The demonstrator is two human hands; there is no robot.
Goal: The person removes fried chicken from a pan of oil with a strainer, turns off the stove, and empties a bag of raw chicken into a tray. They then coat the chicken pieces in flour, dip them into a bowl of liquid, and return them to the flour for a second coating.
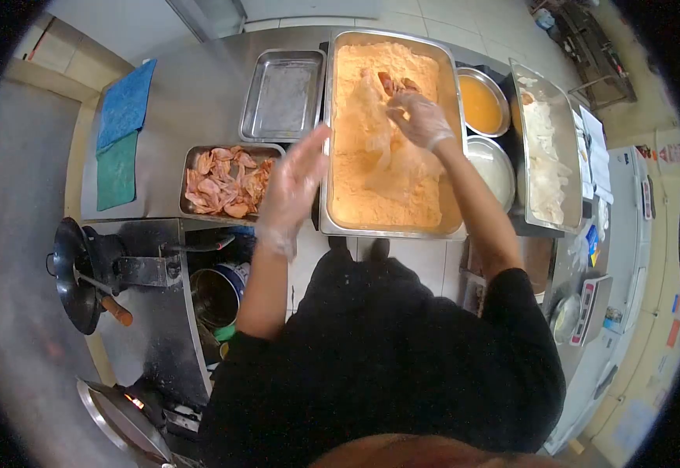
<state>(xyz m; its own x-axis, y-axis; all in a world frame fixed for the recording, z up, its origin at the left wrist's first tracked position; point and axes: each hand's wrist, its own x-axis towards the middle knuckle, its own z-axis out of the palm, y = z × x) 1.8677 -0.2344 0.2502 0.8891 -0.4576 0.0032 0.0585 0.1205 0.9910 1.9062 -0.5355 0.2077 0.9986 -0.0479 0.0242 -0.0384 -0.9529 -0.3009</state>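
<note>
A deep steel tray (326, 187) holds orange-tinted flour (387, 199). My right hand (422, 123), in a clear plastic glove, hangs over it with bent fingers, the thumb apart, and no held piece visible. Just beyond those fingers, reddish chicken pieces (396, 83) lie partly in the flour. A pale, blurred streak of flour runs beside this hand. My left hand (297, 183), also gloved and smeared by motion, is raised at the tray's left side with its fingers stretched out, holding nothing I can see. Left of it, raw chicken wings (227, 183) fill a smaller tray (186, 210).
An empty metal tray (284, 93) sits behind the chicken. On the right stand a bowl of orange liquid (480, 103), a round pan (492, 168) and a long tray of white flour (543, 156). A wok (78, 273) and lit stove (133, 402) are at left.
</note>
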